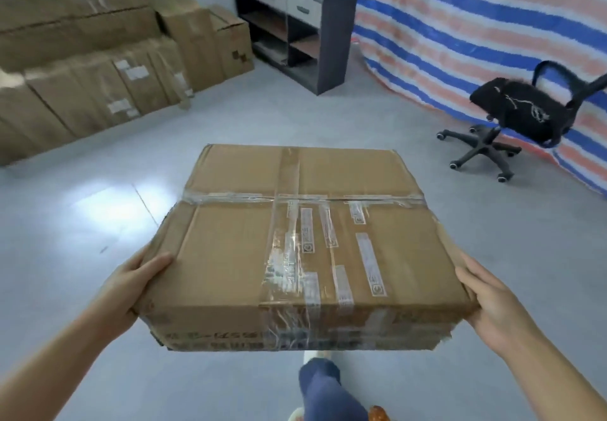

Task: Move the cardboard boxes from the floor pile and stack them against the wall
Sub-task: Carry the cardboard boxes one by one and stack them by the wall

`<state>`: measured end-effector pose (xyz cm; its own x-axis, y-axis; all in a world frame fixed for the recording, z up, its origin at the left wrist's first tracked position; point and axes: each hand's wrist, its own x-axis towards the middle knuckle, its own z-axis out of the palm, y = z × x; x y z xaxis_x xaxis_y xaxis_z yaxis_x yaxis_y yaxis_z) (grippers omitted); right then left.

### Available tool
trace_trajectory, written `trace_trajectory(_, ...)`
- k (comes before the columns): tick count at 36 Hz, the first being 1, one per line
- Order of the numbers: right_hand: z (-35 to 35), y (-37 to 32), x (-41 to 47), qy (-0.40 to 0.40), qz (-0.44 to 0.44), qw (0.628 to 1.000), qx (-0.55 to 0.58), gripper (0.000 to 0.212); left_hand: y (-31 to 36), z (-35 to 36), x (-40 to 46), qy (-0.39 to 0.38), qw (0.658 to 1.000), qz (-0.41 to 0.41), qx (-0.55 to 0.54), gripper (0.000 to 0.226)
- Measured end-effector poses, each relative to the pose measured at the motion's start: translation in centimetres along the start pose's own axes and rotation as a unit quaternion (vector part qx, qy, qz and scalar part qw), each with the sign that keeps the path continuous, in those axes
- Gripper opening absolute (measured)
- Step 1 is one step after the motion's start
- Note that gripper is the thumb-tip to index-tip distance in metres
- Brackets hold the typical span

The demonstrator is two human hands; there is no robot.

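I carry a flat, square cardboard box [295, 240], sealed with clear tape and several white labels, held level in front of me above the floor. My left hand [131, 286] grips its near left corner, thumb on top. My right hand [489, 305] grips its near right corner, thumb along the edge. Several large cardboard boxes [82, 59] stand stacked against the wall at the far left, some distance ahead.
A dark shelf unit with drawers [295, 23] stands at the back centre. A striped blue, orange and white tarp [476, 19] hangs on the right, with a black office chair [522, 111] before it. Grey tiled floor [98, 207] lies between me and the stack. My leg [325, 387] shows below the box.
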<state>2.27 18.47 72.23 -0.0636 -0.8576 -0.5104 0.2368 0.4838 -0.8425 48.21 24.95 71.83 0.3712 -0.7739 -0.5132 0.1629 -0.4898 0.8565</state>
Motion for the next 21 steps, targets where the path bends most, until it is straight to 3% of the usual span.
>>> trace_trajectory(9,14.5,-2.7,10.8,-0.117,0.031,0.99,-0.077,0.033,0.3,-8.0,4.3,0.139,0.985,-0.028,-0.101,0.042)
trace_trajectory(21,33.8,-7.4,23.8,-0.221,0.05,0.964,-0.142,0.032,5.4,-14.4,12.4,0.235,0.957,-0.016,-0.167,0.039)
